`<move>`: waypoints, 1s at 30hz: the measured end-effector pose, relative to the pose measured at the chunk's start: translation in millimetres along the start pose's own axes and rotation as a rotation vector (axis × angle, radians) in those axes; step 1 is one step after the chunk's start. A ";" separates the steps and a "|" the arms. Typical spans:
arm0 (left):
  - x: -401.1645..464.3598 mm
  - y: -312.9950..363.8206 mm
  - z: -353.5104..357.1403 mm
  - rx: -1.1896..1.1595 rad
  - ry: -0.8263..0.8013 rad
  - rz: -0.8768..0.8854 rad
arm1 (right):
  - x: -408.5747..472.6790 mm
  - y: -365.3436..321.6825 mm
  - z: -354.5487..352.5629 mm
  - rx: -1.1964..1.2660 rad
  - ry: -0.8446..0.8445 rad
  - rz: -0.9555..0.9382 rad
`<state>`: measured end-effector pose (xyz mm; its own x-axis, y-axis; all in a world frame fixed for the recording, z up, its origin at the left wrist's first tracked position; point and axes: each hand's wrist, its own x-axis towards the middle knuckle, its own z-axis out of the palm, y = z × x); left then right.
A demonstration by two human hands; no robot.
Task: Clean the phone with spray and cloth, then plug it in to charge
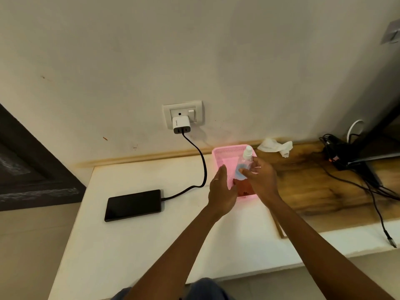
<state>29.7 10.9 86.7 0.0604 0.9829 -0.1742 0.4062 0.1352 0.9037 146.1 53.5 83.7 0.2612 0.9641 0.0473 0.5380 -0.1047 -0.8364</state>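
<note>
Over pink basket (225, 150), right hand (260, 177) gripping blue-labelled spray bottle (245, 162)

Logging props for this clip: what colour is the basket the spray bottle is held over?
Pink, a perforated plastic basket; clearest in the head view.

Dim, warm indoor light; off-white plastered wall (194, 50) evenly lit, darkening toward 3 o'clock. Translucent pink plastic mesh basket (225, 151) glows, slightly overexposed. Soft shadow beside white wall charger (180, 124). Wide-angle bending at edges; overall mild softness, compression smear
</note>
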 end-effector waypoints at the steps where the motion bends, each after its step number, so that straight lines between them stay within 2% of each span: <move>1: 5.0 -6.5 1.8 0.065 -0.004 -0.014 | 5.1 3.0 2.8 0.005 0.016 0.019; 4: 17.3 -25.8 8.1 0.183 -0.044 -0.061 | 19.6 11.3 13.3 -0.002 0.043 0.075; 13: 24.4 -67.9 19.1 0.252 -0.098 -0.060 | 51.1 29.4 41.8 -0.089 0.038 0.124; 18: 22.6 -79.3 22.5 0.196 -0.108 -0.079 | 54.4 34.9 50.5 -0.070 0.020 0.140; 26: 22.2 -83.9 23.3 0.155 -0.121 -0.104 | 57.8 37.9 49.7 -0.176 -0.063 0.101; 30: 19.9 -83.8 21.3 0.136 -0.093 -0.083 | 57.7 35.9 45.8 -0.193 -0.120 0.154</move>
